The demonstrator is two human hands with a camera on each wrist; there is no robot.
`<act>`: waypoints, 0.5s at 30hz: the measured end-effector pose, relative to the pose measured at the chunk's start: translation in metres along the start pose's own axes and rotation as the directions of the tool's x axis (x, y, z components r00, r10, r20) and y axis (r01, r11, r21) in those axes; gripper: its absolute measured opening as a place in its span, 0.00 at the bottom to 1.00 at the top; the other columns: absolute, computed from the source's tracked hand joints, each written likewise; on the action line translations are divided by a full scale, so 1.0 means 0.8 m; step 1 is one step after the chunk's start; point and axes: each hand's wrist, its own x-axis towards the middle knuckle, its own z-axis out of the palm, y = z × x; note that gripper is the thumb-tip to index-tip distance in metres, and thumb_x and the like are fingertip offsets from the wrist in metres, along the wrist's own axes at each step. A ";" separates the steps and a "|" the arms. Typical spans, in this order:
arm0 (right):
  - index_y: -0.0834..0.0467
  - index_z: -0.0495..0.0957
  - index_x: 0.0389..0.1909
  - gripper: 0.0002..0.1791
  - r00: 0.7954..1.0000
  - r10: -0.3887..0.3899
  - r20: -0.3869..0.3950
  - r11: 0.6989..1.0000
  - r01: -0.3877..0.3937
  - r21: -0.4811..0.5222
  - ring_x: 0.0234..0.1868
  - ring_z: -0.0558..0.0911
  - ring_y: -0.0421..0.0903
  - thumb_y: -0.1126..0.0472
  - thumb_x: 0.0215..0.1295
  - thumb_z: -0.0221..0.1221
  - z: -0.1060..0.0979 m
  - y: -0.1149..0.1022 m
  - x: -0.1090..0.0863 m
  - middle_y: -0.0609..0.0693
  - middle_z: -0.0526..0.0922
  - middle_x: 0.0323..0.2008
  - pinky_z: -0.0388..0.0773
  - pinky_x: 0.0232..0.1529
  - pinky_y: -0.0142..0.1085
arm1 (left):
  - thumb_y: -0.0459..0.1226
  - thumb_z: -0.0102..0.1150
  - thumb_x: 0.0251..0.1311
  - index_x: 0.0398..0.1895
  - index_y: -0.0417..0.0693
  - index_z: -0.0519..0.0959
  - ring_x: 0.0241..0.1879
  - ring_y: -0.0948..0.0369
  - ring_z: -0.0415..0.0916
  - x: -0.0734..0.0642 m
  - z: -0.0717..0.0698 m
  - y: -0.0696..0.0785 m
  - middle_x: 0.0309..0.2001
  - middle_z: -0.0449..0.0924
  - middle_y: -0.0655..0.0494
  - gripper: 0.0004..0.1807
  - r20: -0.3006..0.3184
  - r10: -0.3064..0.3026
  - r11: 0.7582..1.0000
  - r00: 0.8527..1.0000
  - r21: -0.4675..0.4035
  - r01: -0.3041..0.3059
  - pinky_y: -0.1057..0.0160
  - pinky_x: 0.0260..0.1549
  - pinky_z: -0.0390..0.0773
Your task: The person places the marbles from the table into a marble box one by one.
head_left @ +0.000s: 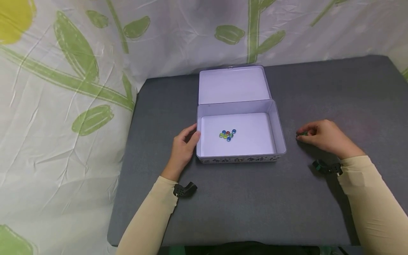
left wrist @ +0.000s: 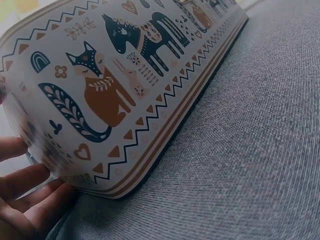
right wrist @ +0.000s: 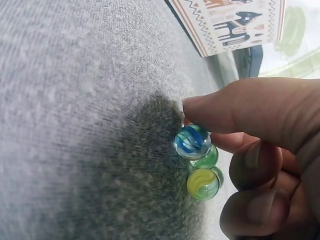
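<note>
A hinged tin box (head_left: 251, 141), pale inside and printed with animals outside, lies with its lid (head_left: 234, 86) folded back. Several glass marbles (head_left: 227, 133) sit clustered on its floor. My left hand (head_left: 182, 150) grips the box's left wall, thumb at the rim and fingers along the patterned outside. To the right of the box, my right hand (head_left: 326, 138) is low over the table, thumb and fingers pinching at a small group of marbles. The right wrist view shows a blue-swirled marble (right wrist: 192, 142), a green one (right wrist: 205, 159) and a yellow-swirled one (right wrist: 202, 184); a reddish one is mostly hidden behind the thumb.
A dark grey cloth covers the table (head_left: 242, 205). Behind and to the left hangs a white sheet (head_left: 178, 42) with green leaf prints. Black wrist cameras (head_left: 185, 190) are strapped at both wrists. The raised lid stands near the table's back edge.
</note>
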 end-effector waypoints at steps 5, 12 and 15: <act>0.57 0.86 0.39 0.11 1.000 -0.007 -0.016 1.000 0.007 0.002 0.21 0.67 0.38 0.54 0.60 0.67 -0.002 -0.004 0.000 0.48 0.75 0.22 0.63 0.24 0.34 | 0.31 0.58 0.64 0.58 0.26 0.74 0.54 0.47 0.74 -0.003 -0.001 0.017 0.56 0.76 0.31 0.21 0.006 0.002 1.000 1.000 0.006 -0.002 0.70 0.50 0.72; 0.59 0.86 0.38 0.12 0.999 -0.026 -0.038 1.000 0.026 0.006 0.19 0.66 0.37 0.54 0.60 0.68 -0.007 -0.016 0.005 0.47 0.74 0.22 0.62 0.21 0.34 | 0.31 0.58 0.65 0.58 0.26 0.74 0.54 0.46 0.74 -0.003 -0.001 0.018 0.56 0.76 0.31 0.21 0.014 0.005 1.000 1.000 0.011 -0.005 0.72 0.50 0.71; 0.59 0.86 0.40 0.13 0.999 -0.024 -0.026 1.000 0.025 0.015 0.18 0.65 0.38 0.54 0.61 0.67 -0.011 -0.024 0.007 0.48 0.75 0.22 0.62 0.19 0.35 | 0.31 0.58 0.65 0.59 0.26 0.74 0.55 0.46 0.74 -0.003 -0.002 0.018 0.57 0.75 0.31 0.21 0.019 0.004 1.000 1.000 0.014 -0.005 0.70 0.51 0.71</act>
